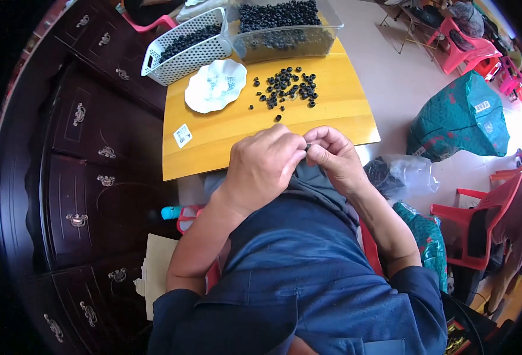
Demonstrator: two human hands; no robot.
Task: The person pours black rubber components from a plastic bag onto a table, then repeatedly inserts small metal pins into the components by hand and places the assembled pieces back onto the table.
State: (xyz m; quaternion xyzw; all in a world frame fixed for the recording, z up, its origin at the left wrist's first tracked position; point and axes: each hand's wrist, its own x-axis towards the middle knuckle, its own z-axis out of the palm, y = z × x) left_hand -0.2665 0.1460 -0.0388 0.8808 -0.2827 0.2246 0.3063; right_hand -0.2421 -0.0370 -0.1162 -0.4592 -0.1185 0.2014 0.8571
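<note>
Over the near edge of the yellow table [208, 161], my left hand [264, 160] and my right hand [339, 160] meet fingertip to fingertip. Both are closed in a pinch on one small black ring-like part [308, 147], mostly covered by the fingers. Just beyond my left knuckles a single black part [279, 118] lies on the tabletop. Farther back is a loose scatter of similar small black round parts [283, 84]. Left of these sits a white plate [205, 94] with a wavy rim, holding small clear or pale bits.
At the table's back stand a white perforated basket [184, 64] and a clear plastic bin [284, 44], both with many black parts. Dark wooden drawers [65, 124] line the left. A green bag [459, 121] and a pink-red chair [480, 207] are on the right.
</note>
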